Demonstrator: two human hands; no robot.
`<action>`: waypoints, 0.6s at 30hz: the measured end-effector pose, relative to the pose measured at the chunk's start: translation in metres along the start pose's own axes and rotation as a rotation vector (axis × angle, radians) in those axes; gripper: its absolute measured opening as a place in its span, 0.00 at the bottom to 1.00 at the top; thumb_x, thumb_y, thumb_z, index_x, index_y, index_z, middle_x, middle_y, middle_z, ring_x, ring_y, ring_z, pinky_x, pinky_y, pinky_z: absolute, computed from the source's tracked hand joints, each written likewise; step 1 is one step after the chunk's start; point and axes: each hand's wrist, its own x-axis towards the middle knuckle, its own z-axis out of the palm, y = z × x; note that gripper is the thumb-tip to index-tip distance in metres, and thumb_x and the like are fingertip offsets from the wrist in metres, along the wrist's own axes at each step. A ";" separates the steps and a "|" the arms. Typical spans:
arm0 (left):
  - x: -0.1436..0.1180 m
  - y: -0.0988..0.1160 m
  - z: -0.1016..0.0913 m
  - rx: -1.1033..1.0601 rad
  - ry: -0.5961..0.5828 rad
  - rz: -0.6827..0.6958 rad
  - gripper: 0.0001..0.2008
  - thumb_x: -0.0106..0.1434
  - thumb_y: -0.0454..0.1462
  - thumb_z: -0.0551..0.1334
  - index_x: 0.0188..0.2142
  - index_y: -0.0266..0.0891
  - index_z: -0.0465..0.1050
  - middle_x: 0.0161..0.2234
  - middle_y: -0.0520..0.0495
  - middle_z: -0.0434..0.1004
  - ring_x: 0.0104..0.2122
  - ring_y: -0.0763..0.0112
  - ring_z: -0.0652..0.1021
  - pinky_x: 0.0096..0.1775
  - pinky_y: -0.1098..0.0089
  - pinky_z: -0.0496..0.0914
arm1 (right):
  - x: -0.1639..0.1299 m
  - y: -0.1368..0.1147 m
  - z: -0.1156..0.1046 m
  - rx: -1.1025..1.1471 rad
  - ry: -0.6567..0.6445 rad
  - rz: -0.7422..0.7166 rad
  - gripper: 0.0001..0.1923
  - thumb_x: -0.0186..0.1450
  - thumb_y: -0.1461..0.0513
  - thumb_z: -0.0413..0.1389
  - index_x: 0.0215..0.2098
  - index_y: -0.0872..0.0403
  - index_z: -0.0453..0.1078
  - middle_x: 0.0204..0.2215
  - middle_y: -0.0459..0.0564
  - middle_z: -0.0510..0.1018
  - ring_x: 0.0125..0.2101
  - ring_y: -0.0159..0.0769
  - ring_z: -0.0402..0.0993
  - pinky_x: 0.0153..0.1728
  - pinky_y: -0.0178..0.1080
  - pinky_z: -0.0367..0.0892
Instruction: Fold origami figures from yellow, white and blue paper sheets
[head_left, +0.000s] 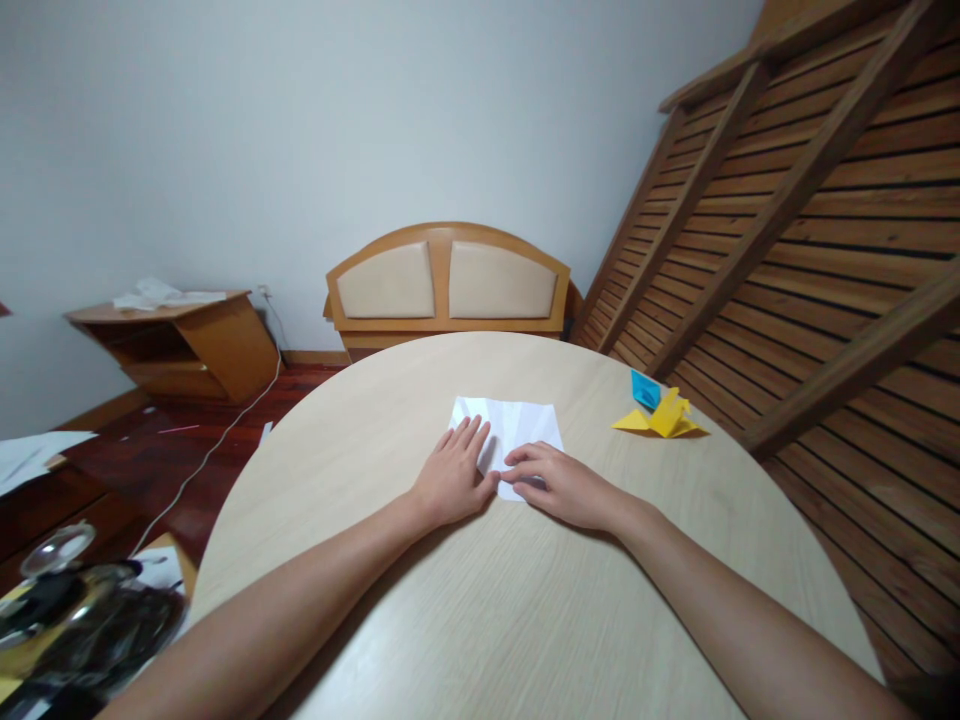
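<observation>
Forearms (300, 588) over a round counter (480, 640); left hand (456, 475), laid flat, and right hand (559, 487), loosely curved, rest on creased white paper (519, 422).

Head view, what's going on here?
A person has both bare hands on a creased white paper lying on the round table. The left hand lies flat over its left side; the right hand is at its lower right, and whether it pinches the paper is unclear. Yellow origami and blue origami sit to the right, untouched.
</observation>
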 end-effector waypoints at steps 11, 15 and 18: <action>0.015 -0.037 0.003 -0.010 0.190 -0.166 0.28 0.63 0.41 0.62 0.60 0.32 0.62 0.64 0.30 0.61 0.65 0.47 0.62 0.64 0.49 0.57 | -0.002 0.002 -0.003 -0.002 -0.008 -0.001 0.13 0.66 0.60 0.59 0.48 0.50 0.78 0.50 0.54 0.77 0.52 0.44 0.70 0.55 0.47 0.65; 0.009 -0.017 0.002 -0.235 0.108 0.159 0.23 0.64 0.36 0.59 0.59 0.36 0.63 0.57 0.37 0.72 0.58 0.58 0.72 0.59 0.57 0.67 | -0.002 -0.002 -0.004 -0.008 -0.022 -0.002 0.15 0.65 0.60 0.59 0.50 0.48 0.77 0.53 0.53 0.76 0.54 0.44 0.69 0.56 0.48 0.64; 0.006 -0.007 0.004 -0.277 -0.002 0.262 0.19 0.67 0.38 0.56 0.56 0.36 0.67 0.57 0.37 0.72 0.59 0.59 0.71 0.60 0.58 0.66 | -0.003 -0.002 -0.007 -0.026 -0.057 0.000 0.17 0.65 0.59 0.59 0.52 0.47 0.76 0.55 0.53 0.75 0.56 0.45 0.69 0.59 0.50 0.61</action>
